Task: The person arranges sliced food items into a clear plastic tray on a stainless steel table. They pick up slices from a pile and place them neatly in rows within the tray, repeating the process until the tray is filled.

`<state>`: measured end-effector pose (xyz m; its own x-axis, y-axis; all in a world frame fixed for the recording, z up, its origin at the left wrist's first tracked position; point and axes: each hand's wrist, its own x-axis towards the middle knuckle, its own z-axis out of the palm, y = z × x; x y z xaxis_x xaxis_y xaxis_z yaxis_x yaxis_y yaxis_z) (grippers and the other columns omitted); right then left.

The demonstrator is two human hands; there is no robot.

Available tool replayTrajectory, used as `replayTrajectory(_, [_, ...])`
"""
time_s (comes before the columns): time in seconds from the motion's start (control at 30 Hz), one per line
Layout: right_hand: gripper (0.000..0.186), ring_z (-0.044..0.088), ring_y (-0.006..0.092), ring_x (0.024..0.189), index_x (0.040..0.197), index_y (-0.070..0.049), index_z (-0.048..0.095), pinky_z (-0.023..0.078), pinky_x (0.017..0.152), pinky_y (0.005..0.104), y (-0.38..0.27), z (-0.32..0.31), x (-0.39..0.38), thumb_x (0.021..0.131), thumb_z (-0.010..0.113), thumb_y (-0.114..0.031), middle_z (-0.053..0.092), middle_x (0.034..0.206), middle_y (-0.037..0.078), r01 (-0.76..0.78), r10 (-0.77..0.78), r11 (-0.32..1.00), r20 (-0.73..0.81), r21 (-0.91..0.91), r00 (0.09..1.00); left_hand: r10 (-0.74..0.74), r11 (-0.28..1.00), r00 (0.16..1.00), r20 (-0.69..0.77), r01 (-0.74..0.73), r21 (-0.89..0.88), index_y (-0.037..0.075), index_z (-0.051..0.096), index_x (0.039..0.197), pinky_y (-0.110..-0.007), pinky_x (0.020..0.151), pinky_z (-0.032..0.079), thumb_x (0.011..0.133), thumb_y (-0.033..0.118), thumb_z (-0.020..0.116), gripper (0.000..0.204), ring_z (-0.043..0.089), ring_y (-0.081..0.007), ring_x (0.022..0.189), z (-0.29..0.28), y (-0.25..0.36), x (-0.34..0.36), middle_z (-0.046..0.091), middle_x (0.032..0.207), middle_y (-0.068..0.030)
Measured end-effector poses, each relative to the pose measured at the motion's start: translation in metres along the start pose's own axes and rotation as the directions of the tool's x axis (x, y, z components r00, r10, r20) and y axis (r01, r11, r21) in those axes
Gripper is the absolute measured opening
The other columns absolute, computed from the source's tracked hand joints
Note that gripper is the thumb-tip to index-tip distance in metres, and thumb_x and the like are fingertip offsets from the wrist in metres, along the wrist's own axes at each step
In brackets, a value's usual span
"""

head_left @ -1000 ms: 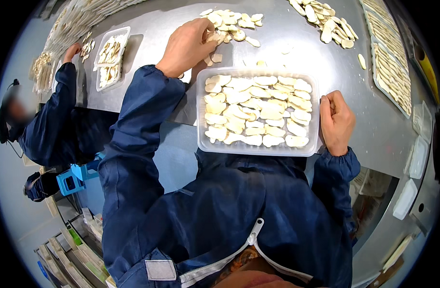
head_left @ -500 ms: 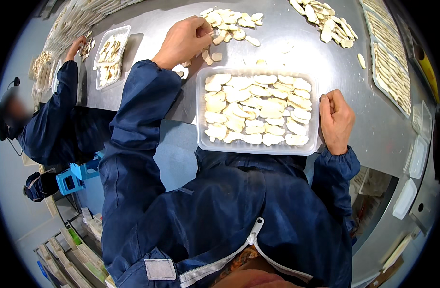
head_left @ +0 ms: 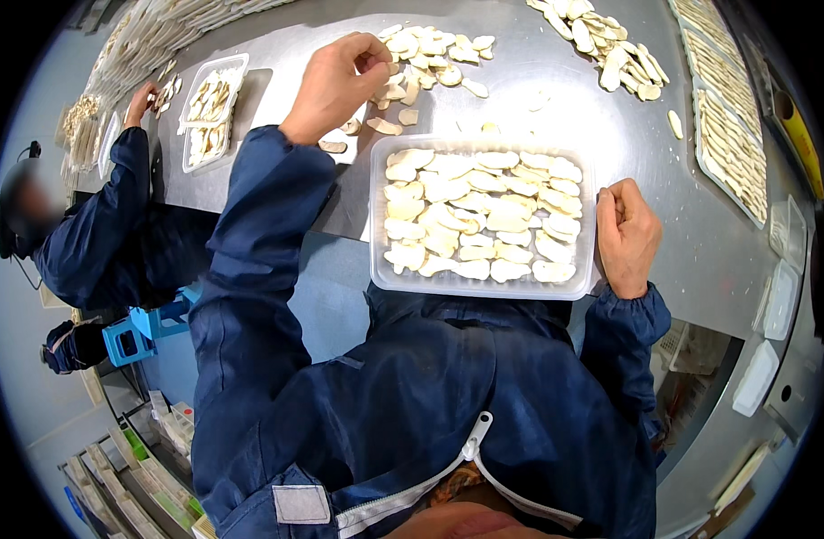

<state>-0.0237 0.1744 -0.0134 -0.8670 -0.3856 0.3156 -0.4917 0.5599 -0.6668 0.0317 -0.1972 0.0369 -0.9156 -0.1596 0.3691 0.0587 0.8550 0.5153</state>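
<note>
A clear plastic tray [head_left: 484, 289] sits in front of me at the table's near edge, filled with rows of pale, flat, dried-looking slices [head_left: 506, 214]. Beyond its far left corner lies a loose pile of similar slices [head_left: 430, 45]. My left hand [head_left: 338, 85] is at the pile's left side, thumb and fingers pinched together. Whatever is between its fingertips is hidden. Curled into a loose fist, my right hand [head_left: 628, 235] rests beside the tray's right rim, with nothing visible in it.
Another slice pile [head_left: 614, 54] lies at the far right, near filled trays [head_left: 731, 148] along the right edge. On the left stand two small filled containers [head_left: 212, 99]. Beyond them a co-worker's hand [head_left: 141, 103] is among slices. Empty clear trays [head_left: 755, 375] hang over the right side.
My left hand has drawn slightly left, and several slices by its fingers lie differently. My right hand stays beside the tray. The co-worker's hand has shifted slightly.
</note>
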Motion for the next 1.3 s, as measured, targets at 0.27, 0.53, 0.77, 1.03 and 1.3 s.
replayTrajectory(0.27, [0.015,0.047,0.0164,0.048,0.077,-0.001,0.057,0.038,0.049,0.0322,-0.002,0.001,-0.001,0.089,0.063,-0.009,0.052,0.057,0.009,-0.007,0.007,1.000,-0.010,0.021,1.000,0.230,0.918,0.813,0.535,0.001,-0.396,0.001,0.066,0.098,-0.034,0.077,0.053,0.085,0.001,0.068,0.013,0.064,-0.0273,0.082,-0.004,0.108,-0.083,0.065,0.090,-0.0118])
replayTrajectory(0.53, [0.015,0.048,0.0172,0.048,0.077,-0.002,0.057,0.038,0.050,0.0325,-0.005,-0.001,0.001,0.089,0.063,-0.009,0.053,0.057,0.009,0.004,-0.004,1.000,-0.016,0.008,1.000,0.097,0.991,0.988,0.123,-0.107,0.077,-0.001,0.069,0.101,-0.032,0.069,0.052,0.087,0.004,0.066,0.015,0.066,-0.0229,0.080,-0.003,0.029,-0.031,0.067,0.094,-0.0124])
replayTrajectory(0.77, [0.015,0.047,0.0160,0.049,0.078,-0.002,0.057,0.038,0.050,0.0314,-0.001,0.000,0.000,0.090,0.062,-0.009,0.052,0.057,0.008,-0.034,0.034,0.999,0.008,0.035,0.999,-0.053,0.973,0.982,0.180,0.010,0.230,0.001,0.068,0.098,-0.032,0.068,0.048,0.084,0.016,0.072,0.021,0.056,-0.0195,0.074,0.006,-0.006,-0.019,0.059,0.085,-0.0079])
replayTrajectory(1.03, [0.015,0.046,0.0151,0.049,0.078,-0.001,0.057,0.038,0.050,0.0313,-0.001,-0.001,-0.001,0.090,0.062,-0.009,0.052,0.057,0.008,-0.015,0.015,1.000,0.015,0.015,1.000,-0.143,0.988,0.945,0.295,0.153,-0.010,0.002,0.067,0.087,-0.028,0.066,0.045,0.086,0.011,0.070,0.009,0.052,-0.0119,0.068,-0.008,0.015,-0.027,0.065,0.075,-0.0027])
replayTrajectory(1.3, [0.016,0.046,0.0149,0.049,0.078,-0.002,0.058,0.038,0.050,0.0318,-0.001,0.000,0.000,0.091,0.062,-0.010,0.052,0.057,0.008,-0.004,0.004,1.000,-0.001,0.004,1.000,0.176,0.917,0.826,0.535,0.059,-0.393,0.001,0.064,0.089,-0.031,0.069,0.050,0.083,0.003,0.071,0.009,0.060,-0.0191,0.074,0.004,0.102,-0.062,0.065,0.083,-0.0076])
